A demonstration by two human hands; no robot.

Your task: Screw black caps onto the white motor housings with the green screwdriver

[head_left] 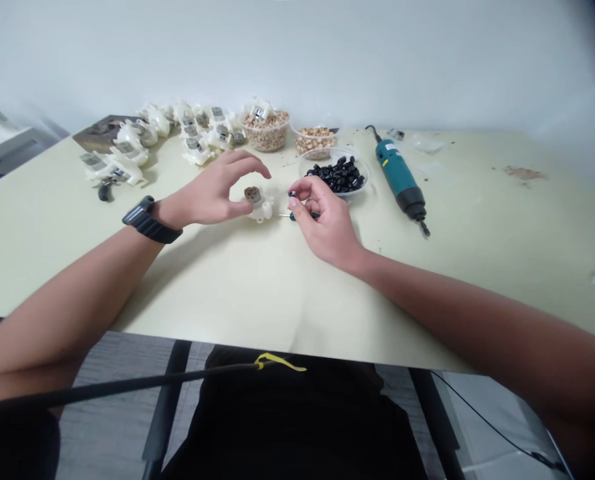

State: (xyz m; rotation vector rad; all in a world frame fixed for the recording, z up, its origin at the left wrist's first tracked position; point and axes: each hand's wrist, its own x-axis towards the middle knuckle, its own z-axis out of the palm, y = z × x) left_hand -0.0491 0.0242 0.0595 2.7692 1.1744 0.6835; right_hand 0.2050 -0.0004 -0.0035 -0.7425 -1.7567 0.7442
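Observation:
A white plastic part [262, 209] with a grey round piece on top stands on the pale table [257, 287]. My left hand [216, 189], thumb and fingers spread, curves round its left side; whether the thumb touches it I cannot tell. Just to the right, my right hand [326, 220] pinches a small black piece [292, 193] between thumb and fingertips. A screwdriver with a green handle [293, 216] lies partly hidden under the right hand. Behind that hand is a clear bowl of black pieces [340, 175].
A green power tool [400, 175] lies at the right, its cord running back. Tubs of tan pieces [266, 133] and orange-brown pieces [316, 142] stand near the wall. Several white assemblies [127, 152] are at the back left. A dark strap [177, 378] crosses below the table edge.

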